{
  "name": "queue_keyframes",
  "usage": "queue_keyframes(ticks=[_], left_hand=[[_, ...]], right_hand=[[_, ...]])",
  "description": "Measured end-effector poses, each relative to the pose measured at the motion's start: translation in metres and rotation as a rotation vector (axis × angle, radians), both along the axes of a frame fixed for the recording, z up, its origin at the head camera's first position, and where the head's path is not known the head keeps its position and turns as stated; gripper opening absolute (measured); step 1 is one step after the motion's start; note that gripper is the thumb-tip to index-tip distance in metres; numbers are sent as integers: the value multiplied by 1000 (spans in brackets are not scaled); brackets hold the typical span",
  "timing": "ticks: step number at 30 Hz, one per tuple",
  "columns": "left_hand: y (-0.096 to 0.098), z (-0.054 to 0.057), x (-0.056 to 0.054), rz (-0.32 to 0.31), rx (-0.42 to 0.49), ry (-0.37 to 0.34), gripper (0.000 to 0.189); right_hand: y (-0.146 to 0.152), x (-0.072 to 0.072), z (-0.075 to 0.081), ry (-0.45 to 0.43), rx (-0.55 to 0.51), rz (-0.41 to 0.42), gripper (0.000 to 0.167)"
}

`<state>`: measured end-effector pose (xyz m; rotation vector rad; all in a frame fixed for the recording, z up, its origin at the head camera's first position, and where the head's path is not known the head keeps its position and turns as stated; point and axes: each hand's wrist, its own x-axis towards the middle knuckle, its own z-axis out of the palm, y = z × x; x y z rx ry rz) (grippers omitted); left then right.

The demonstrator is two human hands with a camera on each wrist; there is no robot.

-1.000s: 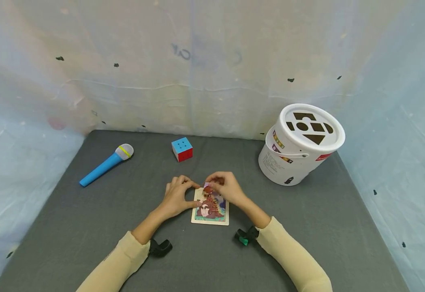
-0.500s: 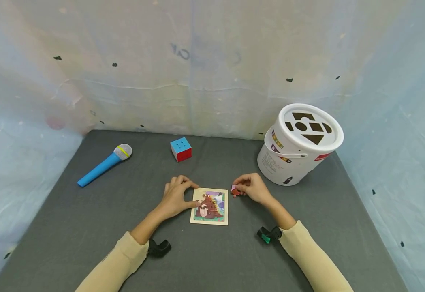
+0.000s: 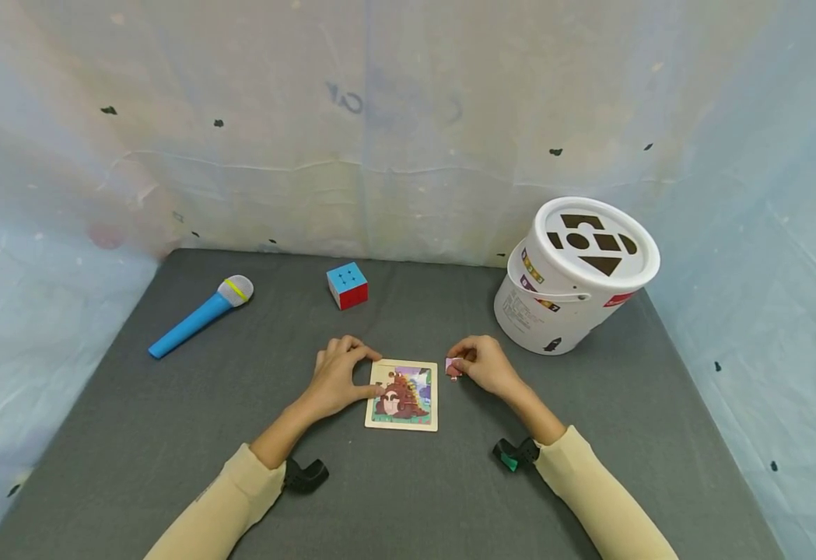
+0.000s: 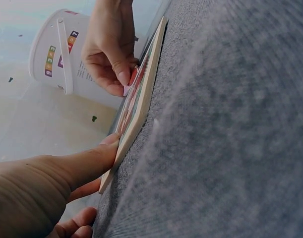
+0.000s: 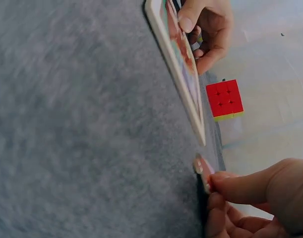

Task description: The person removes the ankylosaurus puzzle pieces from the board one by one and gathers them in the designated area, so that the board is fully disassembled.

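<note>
A square jigsaw puzzle (image 3: 411, 404) in a pale wooden frame lies on the grey table, its picture showing a reddish-brown animal. My left hand (image 3: 336, 379) holds the frame's left side, thumb on the front face and fingers at the far left corner. In the left wrist view that thumb (image 4: 99, 157) presses on the frame's edge. Just right of the frame, my right hand (image 3: 488, 365) pinches a small pink and brown puzzle piece (image 3: 453, 374) between thumb and fingers. The right wrist view shows this piece (image 5: 205, 171) tilted close to the tabletop, apart from the frame.
A blue toy microphone (image 3: 201, 319) lies at the left. Behind the puzzle sits a puzzle cube (image 3: 348, 286) with blue and red faces. A white lidded bucket (image 3: 569, 288) with shaped holes stands at the back right. Pale sheeting (image 3: 408, 117) rises behind the table (image 3: 379, 498).
My right hand has lifted the piece off the upper left of the puzzle and moved right with it, lately almost still beside the frame. My left hand stays in place.
</note>
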<state>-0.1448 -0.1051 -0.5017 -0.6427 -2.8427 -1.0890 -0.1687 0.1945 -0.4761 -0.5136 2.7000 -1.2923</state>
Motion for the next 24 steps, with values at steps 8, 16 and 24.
queue_keyframes(ticks=[8,16,24], left_hand=[[-1,-1,1,4,-4,-5,52],[0,0,1,5,1,4,52],[0,1,1,6,2,-3,53]], right_hand=[[-5,6,2,38,44,7,12],[-6,9,0,78,62,6,11],[-7,9,3,105,102,17,11]])
